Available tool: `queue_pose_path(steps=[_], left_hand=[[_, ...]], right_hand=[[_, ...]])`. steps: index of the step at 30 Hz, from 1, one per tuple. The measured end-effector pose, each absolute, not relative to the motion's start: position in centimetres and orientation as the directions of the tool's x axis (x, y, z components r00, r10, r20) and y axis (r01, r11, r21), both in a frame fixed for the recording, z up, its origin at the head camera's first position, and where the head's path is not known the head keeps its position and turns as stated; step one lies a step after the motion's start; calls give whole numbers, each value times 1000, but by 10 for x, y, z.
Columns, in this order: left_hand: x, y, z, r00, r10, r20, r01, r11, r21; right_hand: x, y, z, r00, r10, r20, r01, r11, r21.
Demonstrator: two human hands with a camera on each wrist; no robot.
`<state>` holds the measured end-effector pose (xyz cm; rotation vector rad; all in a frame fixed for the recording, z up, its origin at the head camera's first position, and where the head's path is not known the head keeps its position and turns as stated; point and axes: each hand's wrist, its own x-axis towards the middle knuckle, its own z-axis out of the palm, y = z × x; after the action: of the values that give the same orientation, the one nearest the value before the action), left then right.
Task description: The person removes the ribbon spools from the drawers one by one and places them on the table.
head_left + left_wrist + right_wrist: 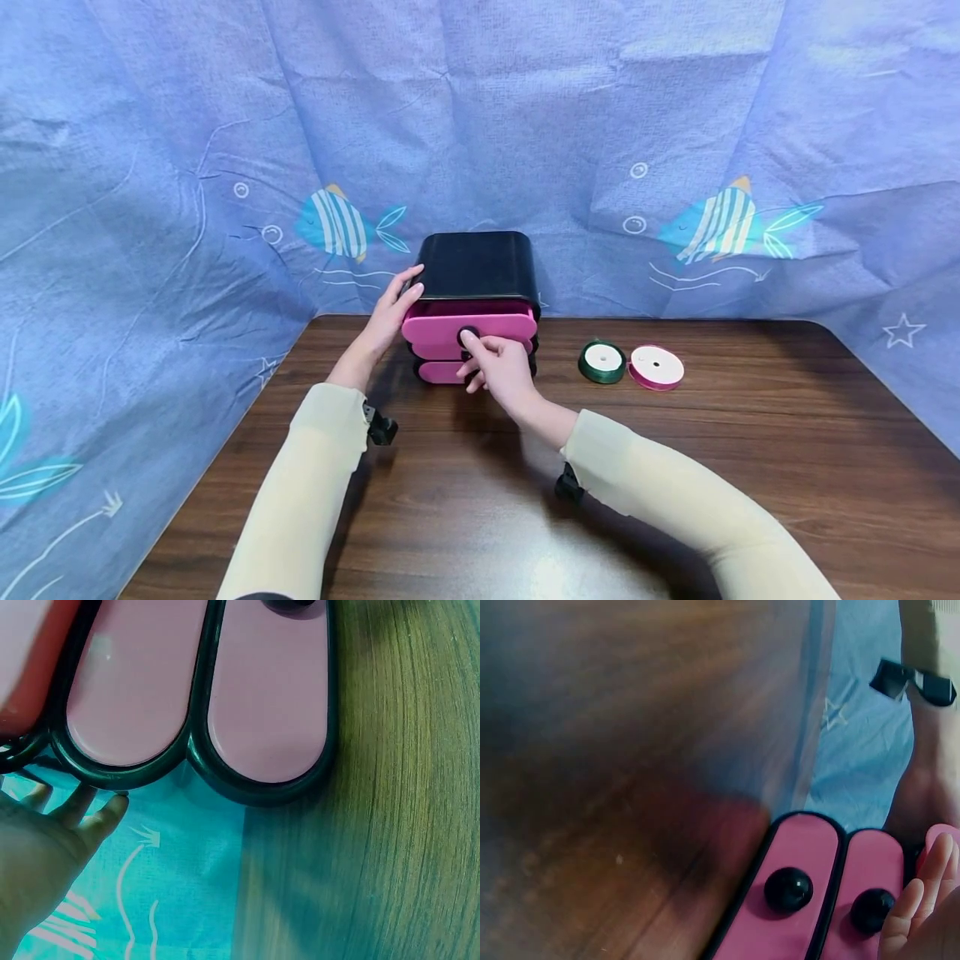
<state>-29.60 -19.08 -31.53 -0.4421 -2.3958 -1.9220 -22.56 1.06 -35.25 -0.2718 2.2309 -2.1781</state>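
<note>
A black drawer box [476,262] with pink fronts stands at the back of the table. Its top drawer [435,329] sticks out a little, with a dark gap under the box's top. My right hand [506,371] pinches that drawer's round black knob [461,338] between thumb and fingers. My left hand [382,321] rests against the box's left side, fingers mostly straight. In the left wrist view, the left fingertips touch the black frame beside the lower drawer fronts [270,697]. Two lower knobs [788,890] show in the right wrist view, their drawers pushed in.
Right of the box lie a green ribbon spool [602,362] and a pink ribbon spool [657,367], side by side. The brown wooden table [465,517] reaches back to a blue fish-patterned cloth [570,125] hanging behind it.
</note>
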Motion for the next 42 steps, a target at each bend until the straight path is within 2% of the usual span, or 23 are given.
queue_pose_path(steps=[7, 12, 20, 27, 33, 42], left_hand=[[-309, -193, -332, -968, 185, 172, 201, 148, 968], [-309, -193, -333, -962, 188, 197, 224, 133, 966], [-310, -193, -332, -960, 190, 204, 233, 145, 962], [-288, -187, -309, -962, 204, 181, 210, 133, 968], [-286, -187, -309, -961, 203, 185, 215, 135, 967], [-286, -186, -308, -960, 201, 195, 225, 137, 965]], right_hand=[[-243, 10, -350, -989, -132, 69, -74, 36, -997], [-247, 9, -349, -988, -141, 62, -66, 18, -998], [-245, 10, -349, -983, -176, 49, -64, 82, -995], [-235, 16, -360, -977, -211, 42, -59, 77, -995], [-227, 23, -376, -966, -256, 22, -57, 130, -990], [-230, 26, -388, -968, -248, -17, -26, 170, -985]])
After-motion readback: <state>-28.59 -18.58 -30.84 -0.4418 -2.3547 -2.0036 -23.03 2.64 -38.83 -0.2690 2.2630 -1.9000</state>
